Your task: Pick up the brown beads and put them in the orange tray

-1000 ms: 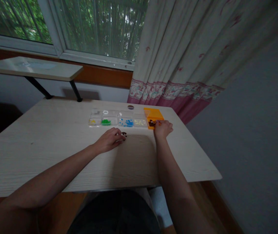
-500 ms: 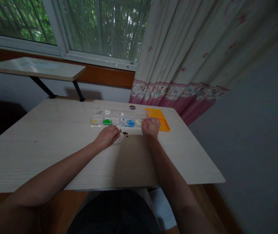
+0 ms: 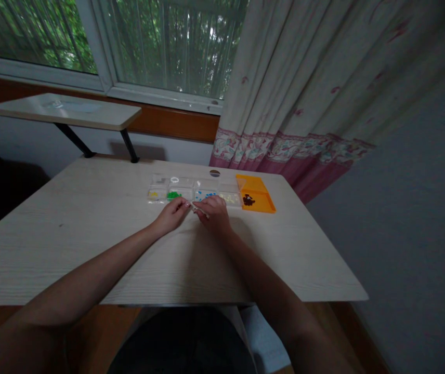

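My left hand (image 3: 173,212) rests on the pale wooden table (image 3: 90,234) with its fingers curled together, fingertips down; what they pinch, if anything, is hidden. My right hand (image 3: 215,210) lies just to the right of it, closed on a thin pale tool (image 3: 197,209) whose tip points toward the left fingertips. Right behind both hands stands a clear compartment box (image 3: 179,183) holding yellow, green (image 3: 173,195), blue and pale beads. To its right, an orange tray (image 3: 259,193) holds a small heap of dark brown beads (image 3: 248,200).
A small round dark object (image 3: 214,173) lies on the table behind the box. A second, smaller table (image 3: 66,110) stands under the window at the back left. A patterned curtain (image 3: 292,93) hangs at the back right. The table's right edge drops off to the floor.
My right hand has moved left from the orange tray to beside my left hand, covering the loose dark beads on the table. The dark beads in the orange tray show again.
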Tool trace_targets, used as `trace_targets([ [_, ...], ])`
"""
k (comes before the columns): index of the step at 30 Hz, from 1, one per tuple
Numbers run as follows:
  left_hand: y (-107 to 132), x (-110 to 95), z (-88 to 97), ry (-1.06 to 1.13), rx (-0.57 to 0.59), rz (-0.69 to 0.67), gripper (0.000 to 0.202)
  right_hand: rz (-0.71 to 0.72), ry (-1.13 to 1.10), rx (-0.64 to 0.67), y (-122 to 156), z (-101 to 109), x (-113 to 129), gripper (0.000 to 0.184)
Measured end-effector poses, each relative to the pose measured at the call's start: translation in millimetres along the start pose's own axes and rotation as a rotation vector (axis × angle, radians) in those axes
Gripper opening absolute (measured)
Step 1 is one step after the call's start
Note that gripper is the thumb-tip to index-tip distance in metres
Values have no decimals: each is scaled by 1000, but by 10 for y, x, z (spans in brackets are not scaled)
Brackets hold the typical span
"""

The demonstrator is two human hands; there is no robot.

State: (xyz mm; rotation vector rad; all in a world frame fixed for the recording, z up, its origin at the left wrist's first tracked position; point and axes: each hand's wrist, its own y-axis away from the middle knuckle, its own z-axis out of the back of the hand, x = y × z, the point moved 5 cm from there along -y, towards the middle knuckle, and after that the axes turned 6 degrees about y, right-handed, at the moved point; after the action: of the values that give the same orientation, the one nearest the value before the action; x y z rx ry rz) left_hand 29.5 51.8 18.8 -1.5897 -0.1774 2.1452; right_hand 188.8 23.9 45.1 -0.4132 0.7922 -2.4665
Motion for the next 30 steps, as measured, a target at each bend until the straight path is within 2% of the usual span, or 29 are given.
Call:
trace_targets([
  [8, 31, 36, -62, 152, 45, 75, 41, -2, -49, 5, -10, 27, 45, 26],
  [20, 26, 50, -63, 141, 34, 88, 37, 65, -126, 40, -19, 29, 43, 25],
  [30, 27, 13, -64, 13, -5, 92, 36, -4, -58, 21, -17, 53, 63, 23],
])
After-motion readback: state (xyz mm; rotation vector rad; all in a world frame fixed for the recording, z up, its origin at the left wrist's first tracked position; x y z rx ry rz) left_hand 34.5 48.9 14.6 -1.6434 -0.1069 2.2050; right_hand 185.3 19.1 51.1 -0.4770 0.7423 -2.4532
